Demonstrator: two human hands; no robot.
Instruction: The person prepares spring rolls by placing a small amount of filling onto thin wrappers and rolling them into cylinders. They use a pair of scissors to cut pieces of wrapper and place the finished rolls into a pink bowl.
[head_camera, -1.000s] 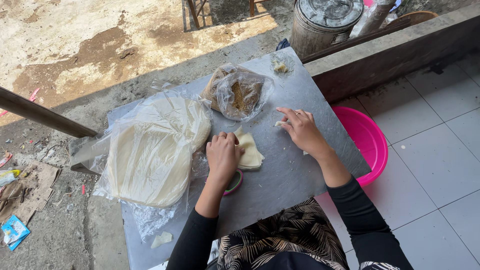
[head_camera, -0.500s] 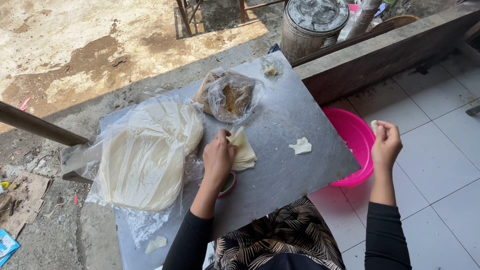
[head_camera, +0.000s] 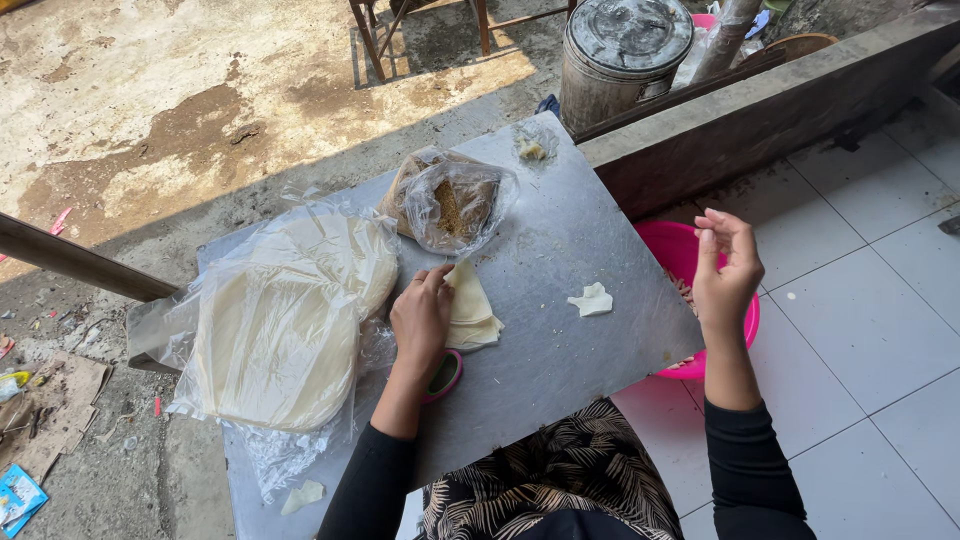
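Note:
My left hand (head_camera: 420, 318) rests on a folded cream wrapper sheet (head_camera: 472, 305) in the middle of the grey metal table (head_camera: 560, 240), fingers flat on it. My right hand (head_camera: 728, 270) hovers over the pink basin (head_camera: 680, 250) to the right of the table, fingers loosely curled, nothing visible in them. A small torn scrap of wrapper (head_camera: 593, 299) lies on the table between the hands. A clear plastic bag with brown filling (head_camera: 450, 203) sits just beyond the folded sheet.
A big stack of round wrappers in clear plastic (head_camera: 285, 320) lies at the left. A small pink-rimmed dish (head_camera: 445, 375) sits under my left wrist. A metal drum with a lid (head_camera: 625, 55) stands beyond the table, and white floor tiles (head_camera: 860, 330) lie at the right.
My right hand left the table, moved right over the pink basin and then lifted slightly with fingers opening. A torn scrap stayed on the table. The left hand stayed on the folded sheet.

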